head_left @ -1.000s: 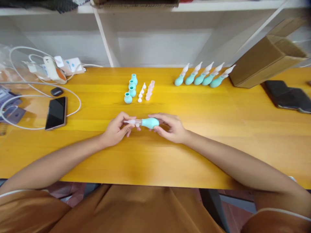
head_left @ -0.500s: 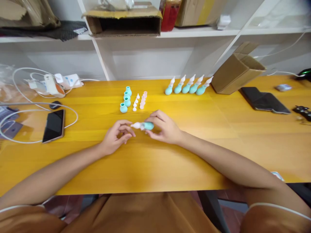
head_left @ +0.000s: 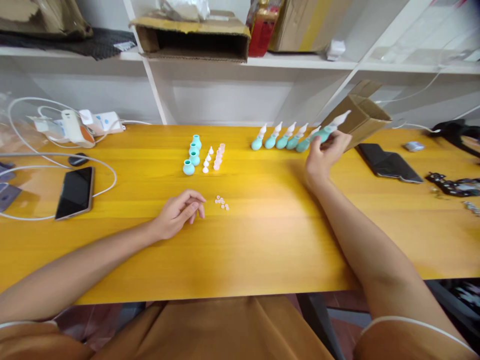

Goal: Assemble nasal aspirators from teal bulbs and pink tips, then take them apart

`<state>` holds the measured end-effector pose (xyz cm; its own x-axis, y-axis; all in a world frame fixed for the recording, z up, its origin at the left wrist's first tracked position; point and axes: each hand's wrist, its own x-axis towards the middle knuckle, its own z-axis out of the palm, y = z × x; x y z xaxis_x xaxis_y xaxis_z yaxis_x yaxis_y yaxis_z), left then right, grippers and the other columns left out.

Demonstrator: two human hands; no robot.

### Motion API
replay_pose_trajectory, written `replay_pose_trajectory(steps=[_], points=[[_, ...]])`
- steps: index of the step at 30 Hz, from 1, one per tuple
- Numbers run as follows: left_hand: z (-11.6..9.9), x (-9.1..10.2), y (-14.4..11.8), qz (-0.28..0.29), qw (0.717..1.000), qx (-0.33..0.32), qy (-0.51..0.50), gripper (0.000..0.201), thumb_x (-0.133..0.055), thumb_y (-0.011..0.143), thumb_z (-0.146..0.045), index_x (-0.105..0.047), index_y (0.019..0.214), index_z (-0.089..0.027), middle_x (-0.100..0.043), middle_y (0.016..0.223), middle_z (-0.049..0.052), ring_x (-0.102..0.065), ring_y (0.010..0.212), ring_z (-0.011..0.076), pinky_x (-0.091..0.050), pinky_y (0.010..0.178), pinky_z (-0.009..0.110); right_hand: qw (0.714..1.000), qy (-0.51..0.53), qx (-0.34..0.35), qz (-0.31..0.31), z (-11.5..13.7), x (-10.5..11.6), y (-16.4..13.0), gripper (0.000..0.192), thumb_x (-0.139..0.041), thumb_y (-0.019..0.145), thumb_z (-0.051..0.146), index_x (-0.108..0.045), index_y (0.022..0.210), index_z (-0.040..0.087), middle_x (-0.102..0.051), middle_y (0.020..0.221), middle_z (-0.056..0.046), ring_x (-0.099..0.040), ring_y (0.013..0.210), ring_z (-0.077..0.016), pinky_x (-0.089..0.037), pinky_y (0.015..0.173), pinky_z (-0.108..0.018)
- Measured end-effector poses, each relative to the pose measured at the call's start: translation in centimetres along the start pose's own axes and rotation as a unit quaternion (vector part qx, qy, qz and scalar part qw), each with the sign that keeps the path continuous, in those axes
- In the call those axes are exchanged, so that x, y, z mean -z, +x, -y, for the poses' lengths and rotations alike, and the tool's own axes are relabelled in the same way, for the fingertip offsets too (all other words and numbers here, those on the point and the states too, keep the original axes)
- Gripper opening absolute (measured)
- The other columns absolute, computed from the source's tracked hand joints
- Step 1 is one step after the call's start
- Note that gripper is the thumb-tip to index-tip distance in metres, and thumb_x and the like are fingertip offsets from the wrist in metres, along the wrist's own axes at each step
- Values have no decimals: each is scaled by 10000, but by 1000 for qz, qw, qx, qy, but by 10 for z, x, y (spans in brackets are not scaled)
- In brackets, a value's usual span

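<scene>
Yellow wooden bench (head_left: 262, 240): right hand (head_left: 323, 155) pinches a light, squashy teal aspirator (head_left: 330, 128) by its bulb beside the finished row (head_left: 281, 139); left hand (head_left: 179, 210) rests loosely curled, empty.

No lettering could be read anywhere: the cardboard boxes (head_left: 195, 35) and red packet (head_left: 261, 27) on the shelf (both blurred) showed none.

Right hand (head_left: 323, 152) outstretched, left hand (head_left: 179, 210) resting
</scene>
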<state>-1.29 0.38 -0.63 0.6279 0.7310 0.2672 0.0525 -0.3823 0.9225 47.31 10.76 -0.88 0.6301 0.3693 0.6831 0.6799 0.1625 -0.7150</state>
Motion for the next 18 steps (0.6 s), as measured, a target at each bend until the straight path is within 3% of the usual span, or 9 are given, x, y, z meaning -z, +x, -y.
replay_pose_trajectory(steps=[3,6,13,18], points=[[-2,-1,0,4,1000,0,4,299,-501,1162,-465,-603,1214,-188,-767,889,34,-600,568,90,-522,566,213,998,8,-41,-52,-20,7,14,342,-650,961,-19,-532,941,301,-611,1180,-138,-577,1077,-253,-442,1053,-409],[-2,-1,0,5,1000,3,5,301,-494,1165,-465,-604,1211,-188,-764,886,32,-605,574,91,-522,570,213,994,-10,-94,-54,-33,7,21,359,-655,983,-13,-519,918,313,-607,1256,-152,-575,1139,-252,-414,1109,-402],[-1,0,0,9,1000,7,5,316,-492,1165,-477,-612,1215,-189,-768,885,31,-613,579,94,-523,574,218,980,-82,-179,9,-53,-5,34,454,-746,888,-46,-501,718,297,-602,1030,-82,-533,915,-204,-433,1014,-398],[-3,-1,1,14,1000,9,11,323,-495,1163,-484,-617,1208,-188,-769,876,29,-611,575,95,-522,571,221,980,-116,-149,63,-61,-6,32,446,-779,849,-35,-510,654,263,-576,922,-26,-450,790,-160,-438,942,-398]])
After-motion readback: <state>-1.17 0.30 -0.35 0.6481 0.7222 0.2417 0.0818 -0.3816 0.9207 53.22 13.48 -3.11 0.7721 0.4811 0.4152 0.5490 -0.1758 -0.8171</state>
